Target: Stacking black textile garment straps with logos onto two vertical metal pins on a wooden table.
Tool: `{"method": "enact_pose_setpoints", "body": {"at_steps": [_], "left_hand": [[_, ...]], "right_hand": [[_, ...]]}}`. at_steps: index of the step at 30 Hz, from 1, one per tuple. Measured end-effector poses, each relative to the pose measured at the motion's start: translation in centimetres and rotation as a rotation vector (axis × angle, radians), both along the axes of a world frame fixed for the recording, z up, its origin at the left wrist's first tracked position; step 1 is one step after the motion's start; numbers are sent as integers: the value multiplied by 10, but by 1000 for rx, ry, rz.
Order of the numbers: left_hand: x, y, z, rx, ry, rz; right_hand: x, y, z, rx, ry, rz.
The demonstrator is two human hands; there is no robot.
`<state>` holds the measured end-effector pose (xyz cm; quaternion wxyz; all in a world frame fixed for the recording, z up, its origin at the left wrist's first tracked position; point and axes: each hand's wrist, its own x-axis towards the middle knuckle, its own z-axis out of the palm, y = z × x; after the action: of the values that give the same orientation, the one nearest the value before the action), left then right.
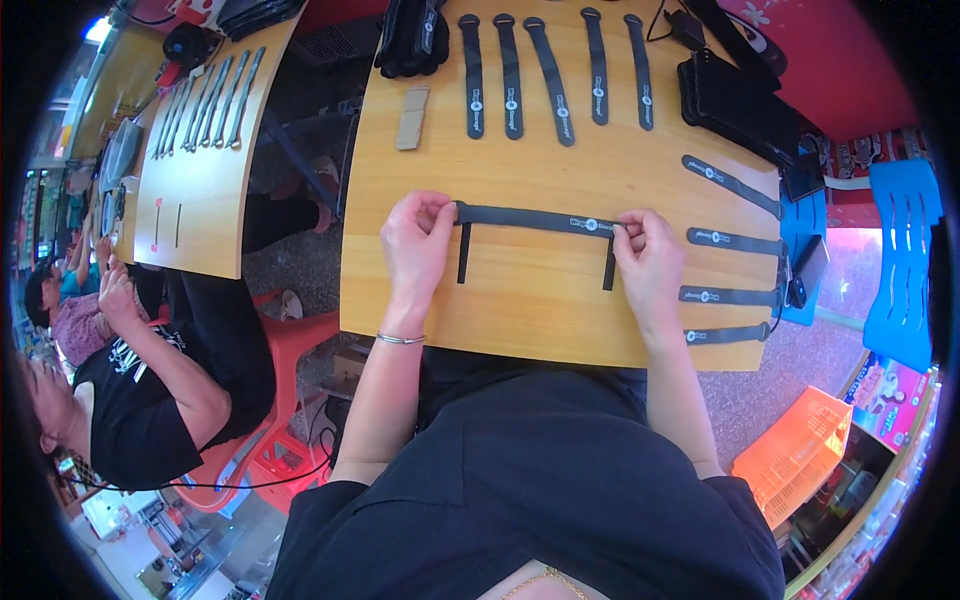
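Stretched level between my hands is a dark grey strap [535,219] with a pale printed mark toward its right part. My left hand [416,238] pinches its left end between thumb and fingers. The right end is in the closed fingers of my right hand [648,248]. Below the strap, two short black lines, one at left [464,255] and one at right [609,265], run toward me on the wooden table [520,320]. Similar straps [510,90] with rounded ends lie in a row at the far side, and others [720,297] in a column at the right.
A black bundle [412,40], a brown cardboard strip [411,118] and a black stack [740,110] lie on the table. At left, a co-worker [150,390] sits by another table [205,210] holding more straps. An orange basket [795,455] stands lower right, near a blue chair [902,260].
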<state>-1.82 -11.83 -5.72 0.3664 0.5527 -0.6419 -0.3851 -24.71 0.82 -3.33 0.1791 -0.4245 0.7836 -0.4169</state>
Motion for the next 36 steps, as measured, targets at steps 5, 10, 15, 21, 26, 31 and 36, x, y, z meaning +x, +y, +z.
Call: {"method": "enact_pose_setpoints", "body": {"at_steps": [5, 10, 15, 21, 26, 31, 36], "left_hand": [[0, 0, -2, -13, 31, -1], [0, 1, 0, -11, 10, 2], [1, 1, 0, -29, 5, -1], [1, 1, -1, -26, 31, -1], [5, 9, 16, 54, 13, -17], [3, 35, 35, -458, -313, -284], [-10, 42, 30, -488, -742, -629]], "right_hand": [[-1, 0, -2, -3, 1, 10], [-3, 1, -5, -2, 68, 24], [-2, 1, -5, -10, 10, 18], [-2, 1, -5, -28, 21, 26], [-11, 4, -14, -55, -198, -8], [11, 9, 9, -211, 346, 169], [56, 0, 11, 72, 566, 598]]}}
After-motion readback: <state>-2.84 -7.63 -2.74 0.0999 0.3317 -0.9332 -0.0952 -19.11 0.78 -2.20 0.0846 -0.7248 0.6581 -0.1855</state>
